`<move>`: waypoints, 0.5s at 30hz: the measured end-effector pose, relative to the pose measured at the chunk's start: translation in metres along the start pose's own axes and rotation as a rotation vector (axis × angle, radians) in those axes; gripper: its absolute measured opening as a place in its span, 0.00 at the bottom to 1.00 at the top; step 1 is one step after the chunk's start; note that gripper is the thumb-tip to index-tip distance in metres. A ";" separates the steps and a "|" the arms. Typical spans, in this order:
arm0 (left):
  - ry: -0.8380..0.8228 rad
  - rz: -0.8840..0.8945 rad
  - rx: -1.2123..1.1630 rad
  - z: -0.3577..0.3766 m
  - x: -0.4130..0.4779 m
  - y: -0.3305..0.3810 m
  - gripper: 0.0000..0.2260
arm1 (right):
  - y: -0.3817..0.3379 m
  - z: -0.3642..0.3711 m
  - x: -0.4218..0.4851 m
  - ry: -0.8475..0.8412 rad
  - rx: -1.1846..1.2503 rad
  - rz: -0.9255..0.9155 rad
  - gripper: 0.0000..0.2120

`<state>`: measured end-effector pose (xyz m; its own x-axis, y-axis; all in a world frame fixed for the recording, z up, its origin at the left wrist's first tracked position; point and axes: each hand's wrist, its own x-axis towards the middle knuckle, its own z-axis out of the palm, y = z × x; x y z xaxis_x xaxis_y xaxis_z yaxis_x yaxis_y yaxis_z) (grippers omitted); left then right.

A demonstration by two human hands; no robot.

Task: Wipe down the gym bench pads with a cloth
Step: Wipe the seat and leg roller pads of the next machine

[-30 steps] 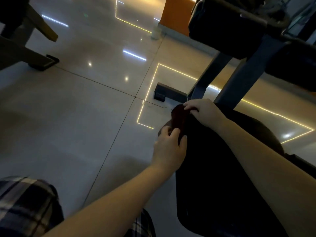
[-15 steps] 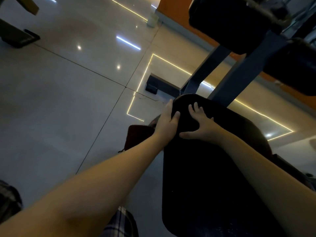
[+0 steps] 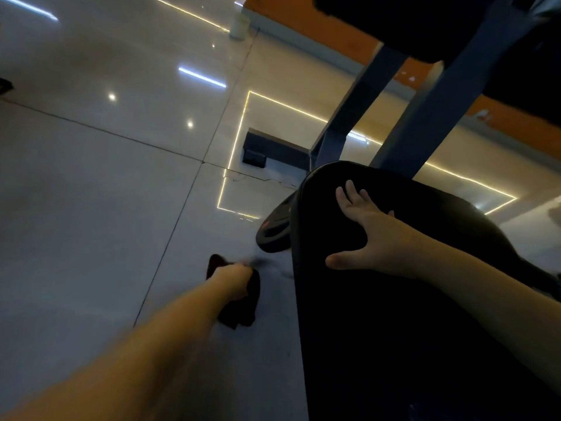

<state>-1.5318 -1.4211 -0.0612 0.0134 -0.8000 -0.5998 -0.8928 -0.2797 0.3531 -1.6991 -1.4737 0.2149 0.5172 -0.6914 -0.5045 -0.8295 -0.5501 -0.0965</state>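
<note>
One pad (image 3: 394, 329) under flat right fingers (image 3: 351, 191); left fingers (image 3: 243, 276) grip cloth (image 3: 243, 309) over glossy tiles (image 3: 91, 192).

The glossy pale tiled floor (image 3: 91, 208) reflected strip lights and yellow light lines. On it stood a dark flat metal base bar (image 3: 273, 150) with slanted blue-grey metal uprights (image 3: 358, 110) rising from it. A dark round disc (image 3: 274, 229) sat low just beside the long black padded bench pad (image 3: 394, 344). The right hand (image 3: 373, 235) lay flat on the pad's far end, fingers spread. A small white container (image 3: 239, 25) stood far off by the orange wall.
</note>
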 end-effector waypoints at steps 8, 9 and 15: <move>0.079 0.104 0.417 0.080 0.046 -0.007 0.31 | -0.008 -0.004 -0.004 -0.032 0.002 0.047 0.59; 0.091 0.120 0.419 0.078 0.048 -0.008 0.28 | -0.011 -0.006 -0.005 -0.032 0.003 0.055 0.60; 0.137 0.096 -0.004 0.046 0.056 -0.015 0.18 | -0.014 -0.008 -0.005 -0.028 -0.002 0.045 0.64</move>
<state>-1.5385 -1.4367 -0.1332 -0.0107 -0.8879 -0.4600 -0.8911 -0.2002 0.4072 -1.6885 -1.4664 0.2253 0.4735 -0.7018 -0.5322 -0.8512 -0.5198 -0.0718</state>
